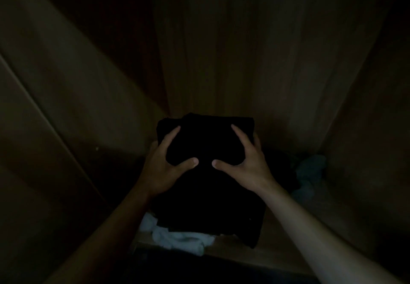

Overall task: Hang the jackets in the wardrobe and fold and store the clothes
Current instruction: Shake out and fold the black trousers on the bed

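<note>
A folded black garment [206, 141] is held inside a dark wooden wardrobe compartment. My left hand [164, 164] grips its left side, thumb on top and fingers wrapped round the edge. My right hand [244, 161] grips its right side the same way. Below the garment more black cloth [210, 212] lies stacked on the shelf; where the held piece ends and the stack begins is lost in the dark.
White cloth [177, 237] lies at the shelf's front left under the black stack. A bluish garment [310, 172] is bunched in the right back corner. Wooden wardrobe walls [266, 61] close in at left, back and right. The shelf's front edge [255, 261] runs below.
</note>
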`<act>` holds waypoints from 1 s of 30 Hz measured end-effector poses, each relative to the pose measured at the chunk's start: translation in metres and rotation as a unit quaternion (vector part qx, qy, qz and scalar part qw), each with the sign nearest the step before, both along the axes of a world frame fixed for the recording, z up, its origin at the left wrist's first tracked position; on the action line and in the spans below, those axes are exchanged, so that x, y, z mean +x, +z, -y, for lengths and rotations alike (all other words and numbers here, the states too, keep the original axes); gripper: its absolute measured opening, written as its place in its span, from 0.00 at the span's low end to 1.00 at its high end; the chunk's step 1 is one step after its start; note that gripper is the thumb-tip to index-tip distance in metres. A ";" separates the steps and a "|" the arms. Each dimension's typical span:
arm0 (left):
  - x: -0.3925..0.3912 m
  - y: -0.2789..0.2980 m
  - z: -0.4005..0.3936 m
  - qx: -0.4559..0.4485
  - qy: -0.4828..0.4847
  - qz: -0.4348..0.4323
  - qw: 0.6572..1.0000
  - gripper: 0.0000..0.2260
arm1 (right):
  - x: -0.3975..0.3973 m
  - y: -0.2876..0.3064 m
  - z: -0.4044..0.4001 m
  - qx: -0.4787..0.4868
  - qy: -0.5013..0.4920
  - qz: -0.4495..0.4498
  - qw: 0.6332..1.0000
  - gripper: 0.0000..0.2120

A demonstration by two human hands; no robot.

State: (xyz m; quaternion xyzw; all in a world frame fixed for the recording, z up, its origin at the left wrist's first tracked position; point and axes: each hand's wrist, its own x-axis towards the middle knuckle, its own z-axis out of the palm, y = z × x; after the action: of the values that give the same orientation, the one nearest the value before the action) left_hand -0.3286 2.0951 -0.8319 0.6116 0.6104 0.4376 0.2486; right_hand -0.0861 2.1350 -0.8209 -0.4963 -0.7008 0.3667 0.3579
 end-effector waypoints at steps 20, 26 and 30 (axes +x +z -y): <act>-0.029 -0.214 -0.080 -0.174 0.050 -0.348 0.920 0.30 | -0.064 -0.229 -0.087 -0.040 0.001 0.311 0.950 0.44; -0.023 -0.209 -0.089 -0.237 0.048 -0.370 0.897 0.29 | -0.067 -0.220 -0.090 -0.067 -0.001 0.378 0.923 0.43; -0.009 -0.202 -0.076 -0.248 0.070 -0.391 0.883 0.29 | -0.070 -0.212 -0.069 0.017 -0.034 0.413 0.910 0.40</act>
State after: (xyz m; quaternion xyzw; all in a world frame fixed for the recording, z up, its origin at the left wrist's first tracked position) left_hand -0.3378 2.1708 -1.0343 0.6074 0.7877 0.0133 0.1019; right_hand -0.1558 2.2036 -1.0328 -0.6209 -0.7747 0.1048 0.0574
